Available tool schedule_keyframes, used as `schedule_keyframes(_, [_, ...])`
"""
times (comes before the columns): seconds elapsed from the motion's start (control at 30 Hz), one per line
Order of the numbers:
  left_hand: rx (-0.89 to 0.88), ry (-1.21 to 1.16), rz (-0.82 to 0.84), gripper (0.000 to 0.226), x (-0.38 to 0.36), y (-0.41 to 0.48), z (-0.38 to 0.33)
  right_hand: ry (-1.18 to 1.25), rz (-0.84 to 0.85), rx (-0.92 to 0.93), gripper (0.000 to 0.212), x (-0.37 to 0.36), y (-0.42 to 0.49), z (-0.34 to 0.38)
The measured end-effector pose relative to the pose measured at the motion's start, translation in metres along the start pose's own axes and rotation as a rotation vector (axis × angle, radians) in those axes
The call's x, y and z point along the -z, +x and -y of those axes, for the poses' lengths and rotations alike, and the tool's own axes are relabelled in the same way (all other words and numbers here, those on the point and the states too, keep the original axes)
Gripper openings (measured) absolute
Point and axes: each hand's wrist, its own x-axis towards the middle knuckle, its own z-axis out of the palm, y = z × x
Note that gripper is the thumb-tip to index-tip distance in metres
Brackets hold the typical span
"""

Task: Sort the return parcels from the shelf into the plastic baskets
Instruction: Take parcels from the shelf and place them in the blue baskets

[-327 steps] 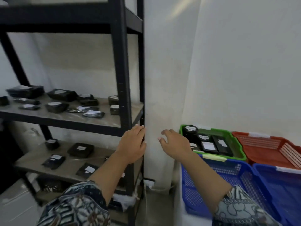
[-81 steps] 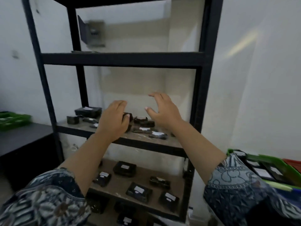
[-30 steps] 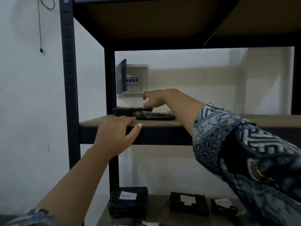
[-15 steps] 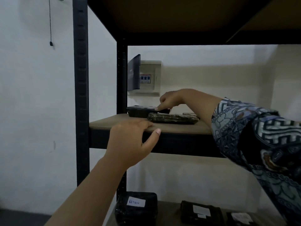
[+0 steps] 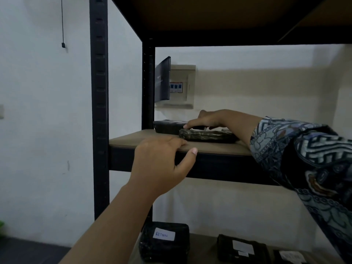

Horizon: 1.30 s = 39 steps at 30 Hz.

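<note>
On the far left wall a thin black cable hangs down smooth white plaster. Beside it stands the rack's front post, matt black metal, square-edged, with a row of slots.

Right of the post, the left hand rests its straight fingers flat on the front edge of the shelf board, a smooth tan panel set in a black steel rail. Its thumb sticks out loose in front of the rail, clasping nothing.

Further back on that board lie two flat oblong parcels in crinkled, glossy black wrap: the back parcel near the rear post, and the front parcel just before it, slightly to the right. The right hand arches over the back parcel with one fingertip on its upper near edge. The other fingers are hidden, so whether it grasps the parcel cannot be told.

Behind, a cream plastic breaker box has its dark door swung open, showing small blue switches. A patterned blue-grey sleeve covers the right forearm.

On the shelf below sits a blocky black-wrapped lower parcel, whose white label reads "RETRN" in blue handwriting. To its right, a second lower parcel carries white labels too blurred to read.
</note>
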Motion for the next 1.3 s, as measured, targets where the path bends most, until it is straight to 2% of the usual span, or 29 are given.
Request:
schedule_keyframes(0.1, [-0.003,0.004,-0.005,0.051,0.0,0.0,0.0,-0.003,-0.06,0.047,0.115,0.003,-0.004,0.006])
schedule_keyframes(0.23, [0.0,0.013,-0.003,0.051,0.0,-0.001,0.0,-0.112,-0.164,0.06,0.099,0.014,-0.012,0.008])
schedule_keyframes(0.43, [-0.009,0.029,0.017,0.053,0.0,0.0,0.0,-0.255,-0.329,-0.007,0.11,0.046,-0.047,-0.007])
schedule_keyframes(0.5, [0.001,0.034,0.034,0.055,0.0,0.001,-0.001,-0.254,-0.381,0.006,0.111,0.053,-0.065,-0.015])
schedule_keyframes(0.67, [-0.004,0.044,0.104,0.057,0.005,0.002,-0.003,-0.202,-0.54,0.143,0.097,0.064,-0.122,-0.029])
schedule_keyframes(0.87, [-0.007,0.169,0.154,0.054,0.006,-0.003,-0.011,-0.088,-0.649,0.221,0.093,0.066,-0.212,-0.056])
schedule_keyframes(0.93, [0.033,0.176,0.121,0.052,0.001,-0.015,-0.022,-0.074,-0.677,0.218,0.091,0.059,-0.245,-0.071])
schedule_keyframes(1.03, [0.014,0.143,0.091,0.06,-0.005,-0.037,-0.054,-0.049,-0.724,0.191,0.091,0.047,-0.29,-0.098])
schedule_keyframes(1.3, [-0.122,-0.078,0.208,0.07,-0.031,-0.086,-0.178,-0.07,-0.778,0.127,0.101,0.018,-0.396,-0.18])
